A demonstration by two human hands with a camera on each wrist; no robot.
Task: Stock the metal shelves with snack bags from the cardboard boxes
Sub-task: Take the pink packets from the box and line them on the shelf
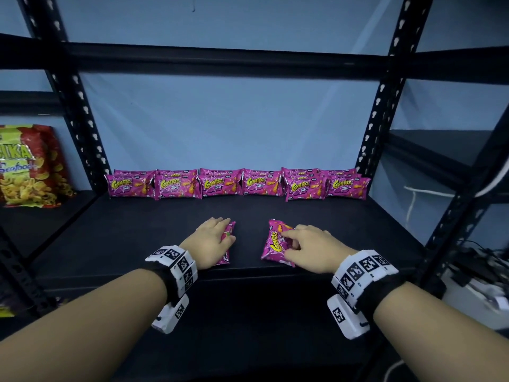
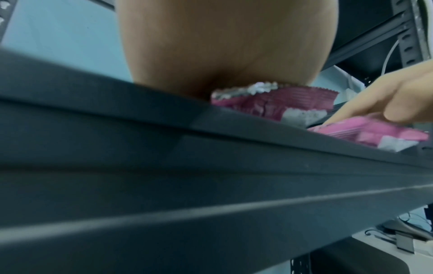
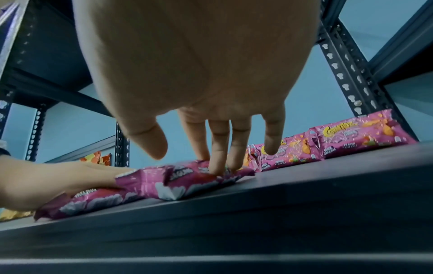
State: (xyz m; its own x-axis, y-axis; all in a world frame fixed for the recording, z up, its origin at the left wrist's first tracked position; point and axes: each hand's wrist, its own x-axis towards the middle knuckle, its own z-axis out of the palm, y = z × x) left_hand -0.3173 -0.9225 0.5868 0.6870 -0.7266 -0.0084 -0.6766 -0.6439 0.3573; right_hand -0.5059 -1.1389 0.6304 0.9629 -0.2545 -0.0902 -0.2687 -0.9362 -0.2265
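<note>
Two pink Cornitoz snack bags lie near the front of the black metal shelf (image 1: pixel 154 232). My left hand (image 1: pixel 212 241) rests palm down on the left bag (image 1: pixel 230 228), thumb lying across it. The left wrist view shows that bag's sealed end (image 2: pixel 269 103) under my palm. My right hand (image 1: pixel 308 246) stands over the right bag (image 1: pixel 272 244); its fingertips (image 3: pixel 218 166) press into the bag (image 3: pixel 182 183) while the thumb hangs clear of it. A row of the same pink bags (image 1: pixel 237 184) stands upright along the back of the shelf.
Black slotted uprights (image 1: pixel 77 106) (image 1: pixel 382 106) frame the bay, with another shelf beam (image 1: pixel 220 59) overhead. A large red seafood snack bag (image 1: pixel 27 166) stands in the bay to the left. Cables and equipment (image 1: pixel 473 257) lie low on the right.
</note>
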